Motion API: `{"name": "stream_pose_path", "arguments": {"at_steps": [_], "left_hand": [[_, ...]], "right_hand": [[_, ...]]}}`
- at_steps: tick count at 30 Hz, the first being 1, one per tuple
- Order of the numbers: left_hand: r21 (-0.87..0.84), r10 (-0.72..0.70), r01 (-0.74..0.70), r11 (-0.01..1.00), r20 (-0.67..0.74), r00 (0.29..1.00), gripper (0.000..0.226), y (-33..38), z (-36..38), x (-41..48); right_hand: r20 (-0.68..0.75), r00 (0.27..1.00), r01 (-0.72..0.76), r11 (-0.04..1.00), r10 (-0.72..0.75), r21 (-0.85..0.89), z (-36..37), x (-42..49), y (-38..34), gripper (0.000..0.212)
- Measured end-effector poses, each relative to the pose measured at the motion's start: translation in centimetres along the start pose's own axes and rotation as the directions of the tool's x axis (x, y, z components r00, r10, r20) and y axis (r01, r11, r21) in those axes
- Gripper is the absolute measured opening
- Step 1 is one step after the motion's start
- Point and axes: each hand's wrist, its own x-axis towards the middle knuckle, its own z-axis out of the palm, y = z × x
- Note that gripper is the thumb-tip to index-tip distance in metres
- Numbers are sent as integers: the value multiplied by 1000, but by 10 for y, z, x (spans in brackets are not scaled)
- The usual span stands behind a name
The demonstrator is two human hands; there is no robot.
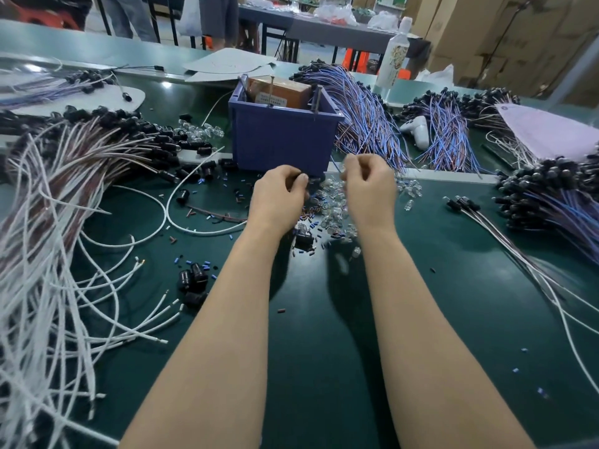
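My left hand (pixel 280 197) hovers just in front of the blue bin (pixel 285 137), fingers curled, pinching a small black socket (pixel 311 182) at its fingertips. My right hand (pixel 369 186) is level with it, a little to the right, fingers curled in on a thin wire (pixel 335 164) that rises toward the bin. What sits at the wire's end is hidden by the fingers. Between and below both hands lies a heap of small clear bulbs (pixel 334 205) on the green mat (pixel 317 335).
White leads with black sockets (pixel 64 196) fan across the left. Blue and brown leads (pixel 366 115) drape right of the bin; a dark bundle (pixel 544 196) lies far right. Loose black sockets (pixel 194 280) and tiny sleeves dot the mat. A bottle (pixel 393 53) stands behind.
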Motion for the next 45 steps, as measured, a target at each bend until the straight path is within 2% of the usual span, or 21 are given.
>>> {"name": "stream_pose_path", "arguments": {"at_steps": [2, 4, 7, 9, 13, 17, 21, 26, 30, 34, 37, 40, 43, 45], "left_hand": [[-139, 0, 0, 990, 0, 1000, 21, 3, -2, 0], [-170, 11, -11, 985, 1, 1000, 16, 4, -1, 0], [-134, 12, -11, 991, 5, 1000, 22, 0, 1, -1], [-153, 5, -4, 988, 5, 1000, 19, -1, 1, -2], [-214, -34, 34, 976, 3, 999, 12, -1, 0, -3], [-144, -13, 13, 989, 2, 1000, 8, 2, 2, -5], [13, 56, -55, 998, -76, 996, 24, 5, 0, -5], [134, 92, -75, 988, -127, 988, 27, 6, 0, -5], [44, 111, -108, 993, -84, 990, 26, 6, 1, -5], [-33, 72, -74, 997, -52, 996, 21, 1, 2, -6], [-113, 44, -45, 993, -18, 999, 19, -3, 2, -7], [-166, 37, -34, 985, 13, 999, 17, -7, 4, -7], [-202, 43, -36, 979, 31, 999, 20, -10, 7, -8], [-207, 46, -36, 978, 40, 998, 22, -11, 7, -7]], "right_hand": [[28, 991, -132, 991, 131, 33, -7, 4, 9, 12], [66, 983, -173, 984, 170, 34, -10, 5, 15, 13], [166, 980, -108, 994, 110, -20, -11, 7, 15, 31], [181, 982, -42, 993, 61, -109, -14, 8, 13, 37], [214, 976, 37, 937, 41, -347, -24, 8, 9, 21], [331, 931, 37, 865, 151, -500, -26, 1, 4, 15], [391, 907, 79, 848, 157, -524, -25, -4, -1, 19], [476, 858, 110, 835, 195, -539, -18, -9, -3, 17], [434, 880, 87, 833, 192, -546, -8, -12, 0, 12], [374, 916, 99, 826, 142, -555, -5, -11, 5, 14], [382, 911, 91, 825, 158, -558, -6, -9, 7, 12], [358, 920, 93, 798, 161, -596, -3, -10, 8, 10], [298, 946, 97, 766, 128, -636, 2, -11, 10, 17], [268, 960, 92, 821, 77, -564, 1, -9, 10, 17]]}}
